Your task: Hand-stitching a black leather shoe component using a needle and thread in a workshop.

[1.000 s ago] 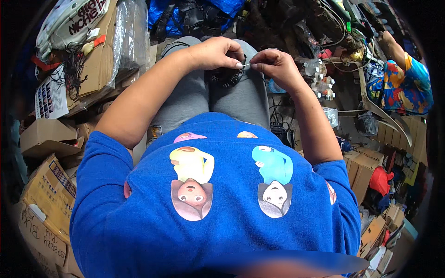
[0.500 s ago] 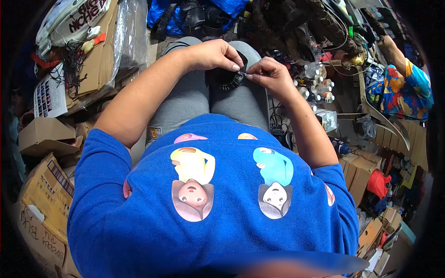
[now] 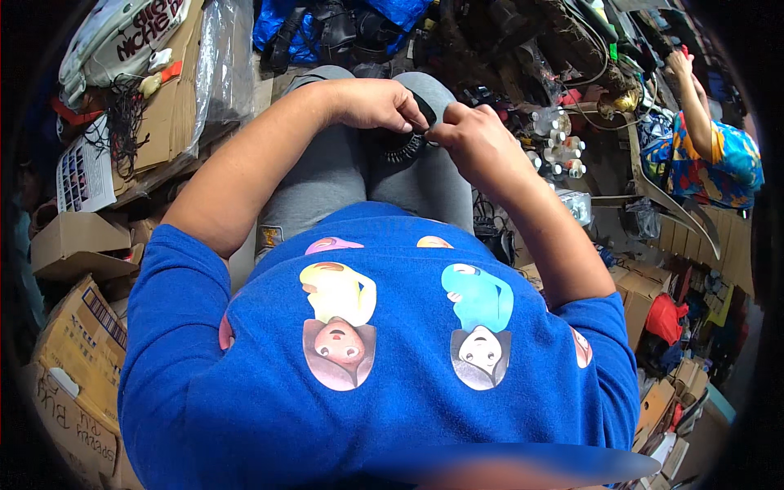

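Note:
On my lap, between the knees of my grey trousers (image 3: 306,184), lies a black rounded item (image 3: 400,153) with a row of pale ridges or stitches along its near edge. It looks like a shoe, though much of it is covered by my hands. My left hand (image 3: 377,103) comes over it from the left, thumb and fingers pinched on its upper edge. Close beside those fingertips, my right hand (image 3: 478,140) is closed in a pinch at the item's right edge. Whatever is between its fingers is too small to make out.
Black shoes (image 3: 336,33) lie on a blue tarp (image 3: 273,20) ahead. Several capped clear bottles (image 3: 563,151) stand right of my knee, near a long curved strip (image 3: 678,214). Cardboard boxes (image 3: 77,245) crowd the left. A person in a colourful shirt (image 3: 719,167) is at far right.
My right hand has turned over, knuckles up, and its fingertips have come in closer to my left ones. The left hand stays nearly in place. The other person's arms have risen.

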`<state>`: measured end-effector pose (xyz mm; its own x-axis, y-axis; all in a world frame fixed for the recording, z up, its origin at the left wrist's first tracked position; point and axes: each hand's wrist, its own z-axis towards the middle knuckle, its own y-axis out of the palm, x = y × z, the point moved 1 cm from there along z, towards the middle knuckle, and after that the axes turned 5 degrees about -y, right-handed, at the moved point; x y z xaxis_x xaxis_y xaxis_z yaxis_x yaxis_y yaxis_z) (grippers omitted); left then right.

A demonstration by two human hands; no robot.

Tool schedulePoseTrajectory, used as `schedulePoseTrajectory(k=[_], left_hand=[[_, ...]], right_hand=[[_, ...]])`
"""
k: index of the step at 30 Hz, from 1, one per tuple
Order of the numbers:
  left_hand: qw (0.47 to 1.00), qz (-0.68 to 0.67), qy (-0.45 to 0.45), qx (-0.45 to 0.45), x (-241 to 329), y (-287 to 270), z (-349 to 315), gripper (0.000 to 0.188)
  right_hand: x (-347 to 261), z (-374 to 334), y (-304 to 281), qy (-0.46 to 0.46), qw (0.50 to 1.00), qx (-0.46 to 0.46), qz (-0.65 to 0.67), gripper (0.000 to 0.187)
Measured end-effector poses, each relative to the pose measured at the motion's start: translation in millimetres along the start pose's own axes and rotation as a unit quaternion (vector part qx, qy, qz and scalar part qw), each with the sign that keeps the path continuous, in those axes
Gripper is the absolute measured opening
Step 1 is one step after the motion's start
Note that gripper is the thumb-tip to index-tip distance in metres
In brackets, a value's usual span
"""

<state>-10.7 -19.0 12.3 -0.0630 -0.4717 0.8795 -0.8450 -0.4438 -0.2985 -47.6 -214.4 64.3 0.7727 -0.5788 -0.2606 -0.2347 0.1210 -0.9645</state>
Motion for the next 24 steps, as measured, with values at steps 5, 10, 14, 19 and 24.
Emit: schedulePoseTrajectory(k=[5,10,14,19,24], left_hand=[[0.999,-0.010,0.004,0.047,-4.8,5.1,3.3,0.025],[0.988,0.005,0.028,0.154,-7.7,3.0,-1.5,0.021],[0.988,-0.002,0.041,0.151,-11.8,8.5,-0.1,0.019],[0.986,0.027,0.049,0.157,-10.7,7.0,-1.5,0.017],[0.988,0.042,0.033,0.146,-9.6,10.2,3.5,0.018]], right_hand=[[3.9,18.0,-1.8,-0.041,0.997,-0.054,-0.034,0.021],[31.7,12.4,11.9,-0.007,0.987,-0.036,0.155,0.013],[27.8,17.2,12.0,0.001,0.985,-0.046,0.167,0.015],[29.5,13.6,13.2,0.025,0.985,-0.032,0.169,0.017],[30.0,13.0,11.3,0.025,0.986,-0.034,0.161,0.015]])
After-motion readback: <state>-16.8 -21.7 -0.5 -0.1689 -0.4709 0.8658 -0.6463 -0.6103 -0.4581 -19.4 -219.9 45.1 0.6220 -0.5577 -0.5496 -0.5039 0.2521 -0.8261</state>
